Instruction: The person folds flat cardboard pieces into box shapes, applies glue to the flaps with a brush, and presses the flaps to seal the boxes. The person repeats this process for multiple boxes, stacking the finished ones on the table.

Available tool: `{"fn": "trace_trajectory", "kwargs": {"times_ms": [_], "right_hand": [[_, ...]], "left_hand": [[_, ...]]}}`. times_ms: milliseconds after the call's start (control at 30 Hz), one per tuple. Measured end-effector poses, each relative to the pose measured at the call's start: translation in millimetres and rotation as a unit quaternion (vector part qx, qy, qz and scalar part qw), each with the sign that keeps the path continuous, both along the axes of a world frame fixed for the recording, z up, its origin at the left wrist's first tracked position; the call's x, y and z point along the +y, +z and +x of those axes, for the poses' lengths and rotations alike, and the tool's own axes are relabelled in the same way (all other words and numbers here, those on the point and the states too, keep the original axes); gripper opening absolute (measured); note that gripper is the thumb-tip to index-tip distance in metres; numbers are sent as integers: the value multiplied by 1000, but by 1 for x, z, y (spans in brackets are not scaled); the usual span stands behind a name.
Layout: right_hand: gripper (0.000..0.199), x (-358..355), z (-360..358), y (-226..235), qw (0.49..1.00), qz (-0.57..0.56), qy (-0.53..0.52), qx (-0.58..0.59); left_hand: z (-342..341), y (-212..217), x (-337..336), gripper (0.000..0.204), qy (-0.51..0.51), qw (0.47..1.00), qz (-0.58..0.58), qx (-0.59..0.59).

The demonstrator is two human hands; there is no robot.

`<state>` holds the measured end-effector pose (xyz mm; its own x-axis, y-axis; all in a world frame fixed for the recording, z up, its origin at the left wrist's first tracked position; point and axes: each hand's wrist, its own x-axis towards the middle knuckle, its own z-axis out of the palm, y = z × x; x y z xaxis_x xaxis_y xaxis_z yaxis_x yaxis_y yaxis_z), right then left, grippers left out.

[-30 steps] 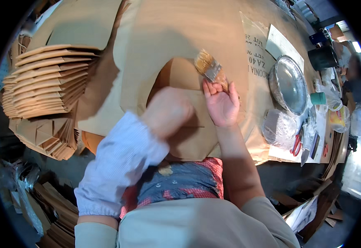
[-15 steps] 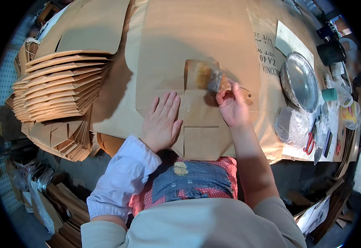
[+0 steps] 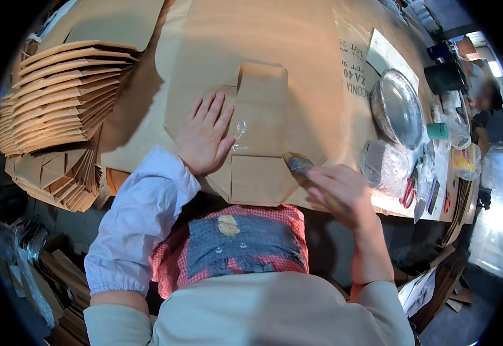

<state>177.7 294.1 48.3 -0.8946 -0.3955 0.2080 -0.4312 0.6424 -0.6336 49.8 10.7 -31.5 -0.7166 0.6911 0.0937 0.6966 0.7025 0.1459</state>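
Note:
A brown kraft paper bag point(image 3: 261, 109) lies flat in front of me, its folded end with square flaps point(image 3: 257, 180) close to the table's near edge. My left hand point(image 3: 206, 138) rests palm down on the paper left of the flaps, fingers spread. In my right hand point(image 3: 343, 193) is a flat brush point(image 3: 298, 164) with a wooden handle, its fingers wrapped round it. The bristle tip points left, at the right side of the near flap; whether it touches the paper I cannot tell. A shiny wet patch point(image 3: 240, 128) shows along the fold beside my left hand.
Fanned stacks of folded paper bags point(image 3: 70, 95) stand at the left. To the right are a metal bowl point(image 3: 397, 109), a plastic-wrapped bundle point(image 3: 385, 164), red-handled scissors point(image 3: 408, 190), a green cap point(image 3: 437, 131) and a dark pot point(image 3: 444, 78). Another person point(image 3: 485, 92) is at the far right.
My right hand has brought the brush from the bag's far flap toward me, down to the right side of the near flap. My left hand stays flat on the paper. The whole view has shifted slightly.

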Motion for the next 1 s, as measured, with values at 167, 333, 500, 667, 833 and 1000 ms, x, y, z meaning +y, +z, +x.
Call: {"fn": "trace_trajectory", "kwargs": {"times_ms": [167, 333, 500, 667, 833, 1000], "right_hand": [[34, -20, 28, -2, 987, 127, 103, 1], [23, -38, 34, -16, 991, -37, 129, -9], [19, -84, -23, 5, 980, -142, 124, 69], [33, -102, -38, -9, 974, 65, 212, 38], [33, -79, 12, -1, 976, 74, 206, -12], [34, -53, 36, 13, 987, -50, 134, -70]], "left_hand": [[0, -8, 0, 67, -1, 1000, -11, 28], [-4, -2, -3, 59, -16, 999, -3, 33], [-39, -19, -23, 40, -50, 952, 242, -182], [-31, -18, -14, 31, -62, 977, 201, -46], [-22, -17, -7, 30, -46, 983, 178, 24], [-19, -24, -8, 33, -33, 985, 165, 45]]}}
